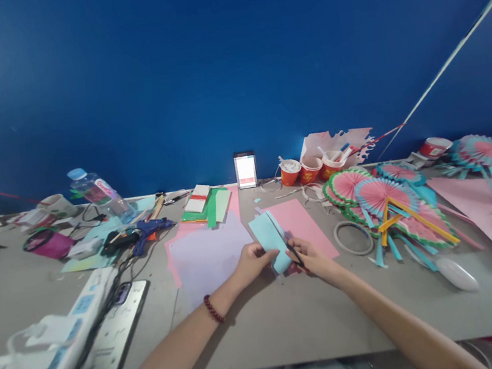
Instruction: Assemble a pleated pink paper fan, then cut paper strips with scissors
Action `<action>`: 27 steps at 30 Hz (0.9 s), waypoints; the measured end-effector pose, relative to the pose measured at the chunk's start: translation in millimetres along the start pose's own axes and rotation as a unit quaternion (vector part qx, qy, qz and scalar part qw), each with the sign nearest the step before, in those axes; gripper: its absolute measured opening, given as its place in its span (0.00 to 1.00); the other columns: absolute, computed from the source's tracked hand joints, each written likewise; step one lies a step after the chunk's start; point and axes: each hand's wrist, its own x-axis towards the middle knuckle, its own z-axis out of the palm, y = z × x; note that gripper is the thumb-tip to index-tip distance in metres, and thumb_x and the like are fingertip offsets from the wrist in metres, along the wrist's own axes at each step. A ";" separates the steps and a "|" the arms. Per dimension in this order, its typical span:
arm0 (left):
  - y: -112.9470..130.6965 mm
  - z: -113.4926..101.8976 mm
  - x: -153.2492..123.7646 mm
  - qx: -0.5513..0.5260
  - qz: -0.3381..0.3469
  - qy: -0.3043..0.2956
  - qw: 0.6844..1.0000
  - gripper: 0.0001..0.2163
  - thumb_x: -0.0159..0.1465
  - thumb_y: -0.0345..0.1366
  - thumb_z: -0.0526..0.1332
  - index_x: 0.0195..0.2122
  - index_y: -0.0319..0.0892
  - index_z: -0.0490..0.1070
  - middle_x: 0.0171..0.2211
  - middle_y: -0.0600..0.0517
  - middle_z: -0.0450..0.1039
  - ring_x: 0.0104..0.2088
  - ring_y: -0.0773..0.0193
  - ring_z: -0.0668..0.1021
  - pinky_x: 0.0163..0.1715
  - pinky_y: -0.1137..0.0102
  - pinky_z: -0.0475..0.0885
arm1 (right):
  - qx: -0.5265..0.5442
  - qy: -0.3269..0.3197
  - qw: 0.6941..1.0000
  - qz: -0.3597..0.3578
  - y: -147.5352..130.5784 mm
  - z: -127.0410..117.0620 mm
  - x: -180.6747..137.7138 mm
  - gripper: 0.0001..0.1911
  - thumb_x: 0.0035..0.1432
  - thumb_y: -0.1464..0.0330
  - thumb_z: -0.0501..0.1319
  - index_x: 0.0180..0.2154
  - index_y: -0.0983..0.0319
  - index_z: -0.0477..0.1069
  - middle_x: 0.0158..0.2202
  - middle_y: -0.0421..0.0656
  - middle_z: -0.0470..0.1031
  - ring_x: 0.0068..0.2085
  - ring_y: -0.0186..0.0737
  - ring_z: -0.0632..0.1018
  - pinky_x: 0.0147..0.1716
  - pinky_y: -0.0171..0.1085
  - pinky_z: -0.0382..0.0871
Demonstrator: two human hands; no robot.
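Observation:
My left hand (252,261) is closed on the lower left edge of a light blue paper sheet (269,238), holding it up over the grey table (267,329). My right hand (308,256) is closed on the handles of dark scissors (288,246). Their blades run up into the blue sheet. Under the hands lie a pink sheet (300,219) and a pale lilac sheet (208,258). A bead bracelet (213,308) circles my left wrist.
Pink and teal folded paper fans (382,201) lie to the right, with a tape ring (352,237) and a white oval object (457,274). Red cups (311,168) and a phone (245,169) stand at the back. A glue gun (142,232), a water bottle (99,194) and a power strip (84,307) lie left.

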 end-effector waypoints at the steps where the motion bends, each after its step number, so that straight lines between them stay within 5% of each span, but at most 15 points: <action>1: -0.3 0.0 0.1 0.000 0.001 -0.002 1.000 0.14 0.53 0.45 0.66 0.27 0.36 0.76 0.20 0.52 0.71 0.20 0.72 0.67 0.22 0.75 0.62 | 0.000 0.000 1.000 0.000 0.6 -0.1 0.2 0.22 0.50 0.49 0.62 0.31 0.59 0.58 0.15 0.30 0.60 0.12 0.23 0.56 0.10 0.26 0.46; 27: -1.3 -2.1 2.7 0.020 -0.006 -0.005 1.000 0.18 0.52 0.49 0.67 0.25 0.35 0.75 0.19 0.53 0.68 0.18 0.72 0.66 0.21 0.75 0.60 | -0.002 0.023 1.000 -0.007 6.9 0.5 4.2 0.20 0.49 0.51 0.63 0.30 0.58 0.58 0.16 0.30 0.58 0.14 0.26 0.60 0.11 0.26 0.47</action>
